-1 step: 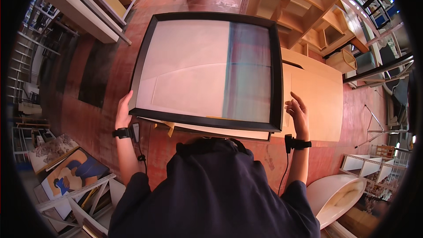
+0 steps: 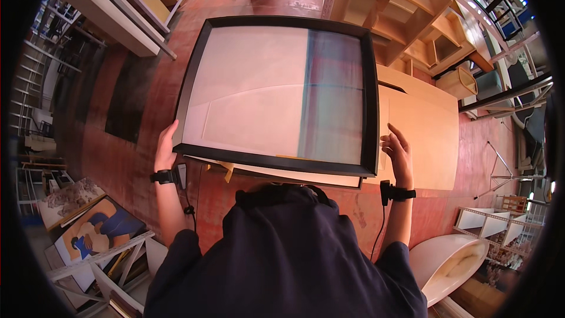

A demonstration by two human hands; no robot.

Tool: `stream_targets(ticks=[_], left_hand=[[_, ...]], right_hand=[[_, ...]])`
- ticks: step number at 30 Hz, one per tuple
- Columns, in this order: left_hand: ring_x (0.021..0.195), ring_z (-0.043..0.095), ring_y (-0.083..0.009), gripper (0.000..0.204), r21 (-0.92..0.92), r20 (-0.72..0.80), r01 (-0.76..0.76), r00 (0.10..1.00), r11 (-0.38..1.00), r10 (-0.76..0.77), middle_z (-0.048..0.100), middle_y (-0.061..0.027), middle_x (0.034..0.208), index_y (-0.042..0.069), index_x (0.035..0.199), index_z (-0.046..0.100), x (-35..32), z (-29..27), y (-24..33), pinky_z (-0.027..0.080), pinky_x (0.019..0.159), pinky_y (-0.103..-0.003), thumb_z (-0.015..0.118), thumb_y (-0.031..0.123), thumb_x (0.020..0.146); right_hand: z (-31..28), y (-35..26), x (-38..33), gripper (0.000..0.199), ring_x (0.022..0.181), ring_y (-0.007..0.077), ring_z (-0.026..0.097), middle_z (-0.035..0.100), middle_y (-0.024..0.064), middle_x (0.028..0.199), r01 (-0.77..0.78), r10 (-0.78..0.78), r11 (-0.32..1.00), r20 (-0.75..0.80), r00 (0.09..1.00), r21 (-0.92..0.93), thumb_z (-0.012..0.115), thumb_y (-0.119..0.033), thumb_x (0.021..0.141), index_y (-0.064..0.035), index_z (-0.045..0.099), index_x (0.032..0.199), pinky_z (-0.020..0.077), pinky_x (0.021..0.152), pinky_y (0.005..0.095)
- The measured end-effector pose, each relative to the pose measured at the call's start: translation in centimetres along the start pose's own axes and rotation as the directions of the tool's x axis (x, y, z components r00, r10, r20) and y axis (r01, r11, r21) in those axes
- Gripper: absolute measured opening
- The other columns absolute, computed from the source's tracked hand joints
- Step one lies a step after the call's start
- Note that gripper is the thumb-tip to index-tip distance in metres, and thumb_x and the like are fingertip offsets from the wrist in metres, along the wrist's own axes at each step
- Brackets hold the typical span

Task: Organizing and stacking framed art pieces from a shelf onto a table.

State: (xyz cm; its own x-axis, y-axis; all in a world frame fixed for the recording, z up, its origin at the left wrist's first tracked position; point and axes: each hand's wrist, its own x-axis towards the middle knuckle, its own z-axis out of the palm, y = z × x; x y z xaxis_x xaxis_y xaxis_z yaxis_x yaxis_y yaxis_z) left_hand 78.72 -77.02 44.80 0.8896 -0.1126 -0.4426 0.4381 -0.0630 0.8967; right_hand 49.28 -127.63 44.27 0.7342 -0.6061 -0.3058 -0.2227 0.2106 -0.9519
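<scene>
A large picture frame [image 2: 371, 165] with a black border lies in front of me, around a pale picture [image 2: 253, 82] with a blue-grey band on its right side. My left hand [image 2: 166, 144] is closed on the frame's near left side; some of its fingers are hidden. Just off the right side, my right hand [image 2: 398, 150] is apart from the frame, its fingers partly spread and the index finger stretched out. Beneath the near edge shows another pale panel [image 2: 294, 175], with a yellow strip [image 2: 228, 172] hanging beside it. A light wooden board [image 2: 426, 123] extends to the right, below my right hand.
Wooden shelving [image 2: 406, 17] stands at the far right. A white tub-like basin [image 2: 447, 265] is at the near right. On the near left, a painting with a blue figure [image 2: 106, 229] leans by a metal rack [image 2: 106, 259]. A long pale beam [image 2: 112, 17] lies at the far left.
</scene>
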Motion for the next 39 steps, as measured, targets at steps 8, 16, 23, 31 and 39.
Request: stream_targets(ticks=[8, 16, 23, 31, 39], left_hand=[[0.097, 0.059, -0.0174, 0.036, 0.004, -0.048, -0.052, 0.997, 0.999, 0.053, 0.061, -0.0066, 0.107, -0.001, 0.11, 0.059, 0.3, 0.7, -0.2, 0.046, 0.085, -0.03, 0.058, 0.028, 0.089], [0.101, 0.057, -0.0184, 0.039, -0.06, -0.069, -0.01, 0.998, 0.998, 0.006, 0.059, -0.0073, 0.111, -0.001, 0.113, 0.058, 0.9, -0.7, -1.0, 0.046, 0.086, -0.032, 0.059, 0.029, 0.089], [0.124, 0.04, -0.0216, 0.057, -0.006, -0.022, 0.035, 0.999, 0.999, -0.035, 0.047, -0.0112, 0.13, -0.003, 0.126, 0.049, 0.5, -0.2, -0.4, 0.032, 0.102, -0.036, 0.061, 0.036, 0.086], [0.111, 0.051, -0.0204, 0.051, 0.028, -0.049, 0.007, 0.999, 1.0, -0.006, 0.053, -0.0095, 0.121, -0.002, 0.121, 0.052, 0.0, 0.4, 0.3, 0.042, 0.093, -0.035, 0.061, 0.034, 0.086], [0.115, 0.045, -0.0161, 0.05, -0.021, 0.002, -0.012, 1.0, 1.0, 0.012, 0.054, -0.0081, 0.122, -0.004, 0.121, 0.053, -0.4, 1.3, 0.3, 0.034, 0.097, -0.029, 0.059, 0.033, 0.088]], right_hand=[[1.4, -0.6, -0.1, 0.044, 0.098, 0.0126, 0.056, 0.06, 0.0059, 0.106, -0.016, 0.019, 0.999, 0.058, 0.998, -0.05, 0.046, -0.028, 0.097, -0.0001, 0.048, 0.13, 0.0462, 0.084, 0.0266], [2.7, 0.2, 0.5, 0.049, 0.123, 0.0206, 0.044, 0.052, 0.0105, 0.128, -0.032, 0.034, 0.999, 0.093, 0.995, -0.02, 0.043, -0.037, 0.097, -0.0002, 0.049, 0.129, 0.0391, 0.097, 0.034], [2.9, 0.7, 0.3, 0.05, 0.123, 0.0196, 0.044, 0.052, 0.0091, 0.127, -0.047, 0.043, 0.998, 0.08, 0.996, 0.041, 0.043, -0.038, 0.097, -0.0003, 0.048, 0.129, 0.0377, 0.098, 0.0335], [3.1, 1.7, 0.6, 0.054, 0.13, 0.019, 0.036, 0.046, 0.0086, 0.136, -0.082, 0.076, 0.99, 0.056, 0.996, 0.117, 0.048, -0.04, 0.094, -0.0026, 0.044, 0.134, 0.025, 0.106, 0.0344], [4.1, 0.1, -0.6, 0.055, 0.13, 0.0197, 0.035, 0.041, 0.01, 0.14, 0.046, -0.038, 0.997, -0.125, 0.991, 0.058, 0.048, -0.032, 0.095, -0.008, 0.033, 0.142, 0.0291, 0.104, 0.0374]])
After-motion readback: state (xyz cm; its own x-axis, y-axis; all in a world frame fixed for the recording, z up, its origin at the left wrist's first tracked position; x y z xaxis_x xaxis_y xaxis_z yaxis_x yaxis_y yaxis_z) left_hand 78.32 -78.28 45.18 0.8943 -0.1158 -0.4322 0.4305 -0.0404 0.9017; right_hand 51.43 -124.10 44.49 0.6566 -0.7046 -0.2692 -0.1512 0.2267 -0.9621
